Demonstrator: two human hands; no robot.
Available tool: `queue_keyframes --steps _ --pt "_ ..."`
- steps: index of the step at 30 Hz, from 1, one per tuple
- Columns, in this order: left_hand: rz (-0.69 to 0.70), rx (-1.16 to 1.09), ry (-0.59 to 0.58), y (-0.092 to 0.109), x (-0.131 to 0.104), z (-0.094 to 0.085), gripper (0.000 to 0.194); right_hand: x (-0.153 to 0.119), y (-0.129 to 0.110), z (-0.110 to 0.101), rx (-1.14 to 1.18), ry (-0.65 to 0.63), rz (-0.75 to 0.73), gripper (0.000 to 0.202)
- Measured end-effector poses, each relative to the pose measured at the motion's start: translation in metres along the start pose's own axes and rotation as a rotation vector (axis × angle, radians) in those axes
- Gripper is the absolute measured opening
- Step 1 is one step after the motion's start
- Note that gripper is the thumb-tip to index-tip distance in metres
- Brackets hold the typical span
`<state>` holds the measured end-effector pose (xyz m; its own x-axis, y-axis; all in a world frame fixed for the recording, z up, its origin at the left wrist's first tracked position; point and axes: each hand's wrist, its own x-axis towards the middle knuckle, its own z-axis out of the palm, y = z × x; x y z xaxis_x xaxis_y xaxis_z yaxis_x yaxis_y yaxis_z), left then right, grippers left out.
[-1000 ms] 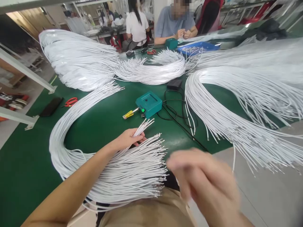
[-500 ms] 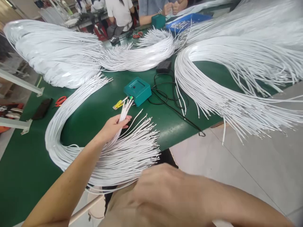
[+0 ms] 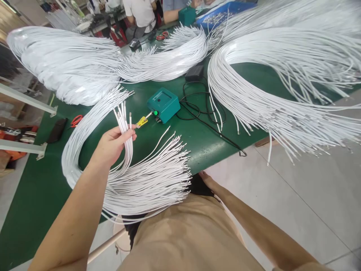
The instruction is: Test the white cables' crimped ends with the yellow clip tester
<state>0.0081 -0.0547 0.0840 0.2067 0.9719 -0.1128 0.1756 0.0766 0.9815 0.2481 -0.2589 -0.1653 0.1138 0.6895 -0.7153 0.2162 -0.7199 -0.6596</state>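
My left hand (image 3: 114, 145) is closed around several white cables (image 3: 129, 148), their tips pointing up above my fingers. The rest of that cable bundle (image 3: 152, 184) curves across the table's near side, its loose ends fanned out to the right. Just right of the held cables is a yellow clip (image 3: 141, 121), beside a teal box (image 3: 163, 105) with a green button. My right hand (image 3: 208, 180) is low at the table's front edge, by my dark-clothed lap; its fingers are mostly hidden and I see nothing held in it.
Large bundles of white cables lie at the left (image 3: 64, 64), back (image 3: 169, 64) and right (image 3: 254, 86) of the green table (image 3: 36, 188). A black cord (image 3: 222, 139) trails to the front edge. Red-handled scissors (image 3: 76, 120) and a blue tray (image 3: 217, 19) lie farther off. Co-workers sit behind.
My left hand has moved left with the held cables, away from the teal box. My right arm has swung from in front of my body out to the table's front edge.
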Motion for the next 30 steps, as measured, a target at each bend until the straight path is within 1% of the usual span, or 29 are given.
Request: queue_keyframes --steps 3,6,9,11,13,14,15,16,17,18,19,20,21,22,24,25,26,27,30 --pt "0.055 -0.021 -0.002 0.008 -0.002 -0.004 0.028 -0.001 0.004 0.01 -0.183 0.023 0.043 0.067" --pt "0.083 -0.013 -0.01 0.012 -0.004 -0.005 0.027 -0.015 0.005 0.014 -0.333 0.025 -0.018 0.068" --pt "0.075 0.022 -0.03 0.013 -0.005 -0.001 0.025 -0.034 -0.001 0.009 -0.437 -0.005 -0.081 0.067" --pt "0.053 0.06 -0.063 0.011 -0.005 0.004 0.025 -0.05 -0.012 -0.001 -0.484 -0.043 -0.119 0.065" --pt "0.041 0.117 -0.099 0.008 -0.005 0.01 0.024 -0.069 -0.031 -0.019 -0.514 -0.123 -0.174 0.057" --pt "0.038 0.152 -0.111 0.007 -0.005 0.013 0.025 -0.08 -0.044 -0.029 -0.515 -0.185 -0.195 0.048" --pt "0.034 0.193 -0.121 0.005 -0.004 0.016 0.025 -0.092 -0.059 -0.041 -0.482 -0.305 -0.296 0.042" --pt "0.029 0.239 -0.127 0.002 -0.004 0.02 0.026 -0.103 -0.075 -0.053 -0.4 -0.419 -0.406 0.038" --pt "0.022 0.289 -0.13 0.0 -0.004 0.025 0.027 -0.114 -0.091 -0.064 -0.303 -0.506 -0.481 0.034" --pt "0.009 0.346 -0.142 -0.002 -0.004 0.03 0.029 -0.123 -0.107 -0.074 -0.207 -0.542 -0.512 0.03" --pt "-0.008 0.41 -0.161 -0.004 -0.005 0.036 0.03 -0.128 -0.123 -0.083 -0.129 -0.55 -0.52 0.027" --pt "-0.031 0.477 -0.185 -0.007 -0.005 0.042 0.032 -0.13 -0.136 -0.09 -0.071 -0.462 -0.539 0.026" --pt "-0.057 0.544 -0.221 -0.009 -0.006 0.048 0.033 -0.129 -0.148 -0.095 -0.05 -0.339 -0.578 0.026" --pt "-0.077 0.603 -0.254 -0.011 -0.006 0.053 0.033 -0.123 -0.159 -0.098 -0.066 -0.182 -0.631 0.024" --pt "-0.09 0.67 -0.305 -0.017 -0.007 0.061 0.033 -0.104 -0.175 -0.1 -0.214 0.144 -0.732 0.02" --pt "-0.091 0.679 -0.315 -0.019 -0.007 0.064 0.034 -0.091 -0.181 -0.099 -0.298 0.281 -0.788 0.019" --pt "-0.097 0.675 -0.322 -0.022 -0.006 0.065 0.034 -0.079 -0.187 -0.097 -0.37 0.355 -0.84 0.021" --pt "-0.108 0.66 -0.324 -0.024 -0.006 0.066 0.035 -0.067 -0.191 -0.095 -0.427 0.386 -0.866 0.024" --pt "-0.141 0.603 -0.333 -0.027 -0.004 0.065 0.035 -0.04 -0.203 -0.088 -0.574 0.37 -0.851 0.025"
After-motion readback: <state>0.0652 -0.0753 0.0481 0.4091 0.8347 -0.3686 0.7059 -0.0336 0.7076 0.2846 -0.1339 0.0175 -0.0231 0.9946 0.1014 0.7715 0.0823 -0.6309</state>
